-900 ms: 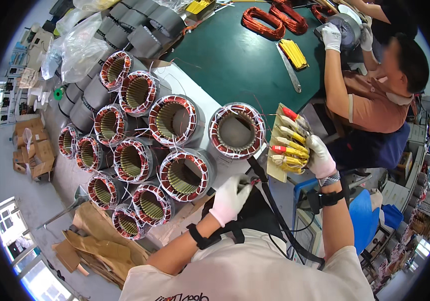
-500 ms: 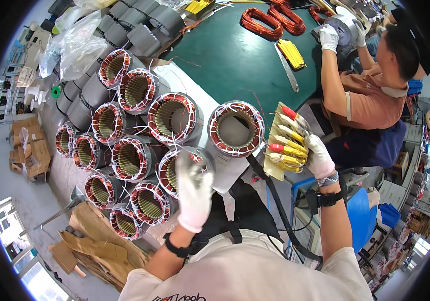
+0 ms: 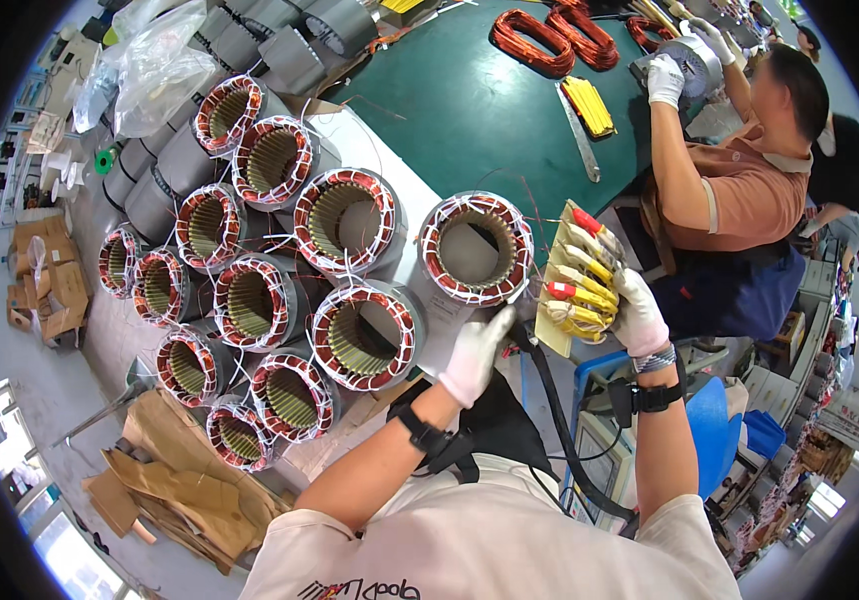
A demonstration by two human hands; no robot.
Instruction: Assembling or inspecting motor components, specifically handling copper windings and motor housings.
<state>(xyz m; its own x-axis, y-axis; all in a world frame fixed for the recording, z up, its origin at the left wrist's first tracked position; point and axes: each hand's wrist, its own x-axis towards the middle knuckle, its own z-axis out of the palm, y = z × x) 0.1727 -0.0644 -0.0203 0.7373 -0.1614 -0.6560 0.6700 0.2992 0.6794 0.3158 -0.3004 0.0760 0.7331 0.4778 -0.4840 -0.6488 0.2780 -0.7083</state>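
My gloved right hand [image 3: 639,312] is closed on the edge of a bundle of lead wires [image 3: 581,290], with yellow and white sleeving and red ends against a pale yellow board. My left hand [image 3: 479,358], also gloved, is just below the nearest-right motor stator [image 3: 429,262], a grey ring with copper windings laced in white cord. Its fingers look stretched out, and nothing shows in them. This stator stands apart on a white board. To its left, a larger stator [image 3: 404,345] and several others like it stand in rows, ends facing up.
Beyond lies a green table [image 3: 429,130] with red-brown wire coils [image 3: 532,43], yellow strips [image 3: 587,107] and a metal ruler [image 3: 579,135]. A co-worker [image 3: 739,180] sits at the right. Brown cardboard [image 3: 179,480] lies at lower left; a black hose [image 3: 549,410] hangs near my right arm.
My left hand has moved right, from over the stator in the near row to beside the separate stator. My right hand still holds the wire bundle. The view has shifted slightly.
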